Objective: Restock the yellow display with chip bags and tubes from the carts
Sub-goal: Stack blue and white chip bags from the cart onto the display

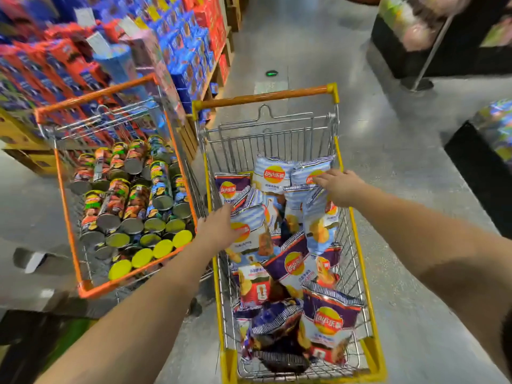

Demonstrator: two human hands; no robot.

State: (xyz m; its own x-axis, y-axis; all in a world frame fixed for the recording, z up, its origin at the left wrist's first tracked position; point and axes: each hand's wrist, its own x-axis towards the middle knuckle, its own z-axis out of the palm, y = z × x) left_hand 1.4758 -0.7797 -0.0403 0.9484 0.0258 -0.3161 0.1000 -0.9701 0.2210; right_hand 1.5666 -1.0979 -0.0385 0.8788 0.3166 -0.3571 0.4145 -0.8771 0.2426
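Observation:
A yellow-rimmed wire cart (357,234) in front of me holds several chip bags, light blue and purple. My left hand (219,227) rests flat on a light blue chip bag (255,231) on the cart's left side, fingers spread. My right hand (339,187) reaches over the far right of the cart, its fingers on another light blue chip bag (307,173); whether it grips is unclear. An orange-rimmed cart (69,225) to the left is packed with chip tubes (133,206) lying on their sides, some with yellow lids. The yellow display is out of view.
Shelves of blue and red boxed goods (188,51) run along the left behind the tube cart. Black display stands (476,167) are on the right. A grey floor aisle (304,45) stretches ahead between them.

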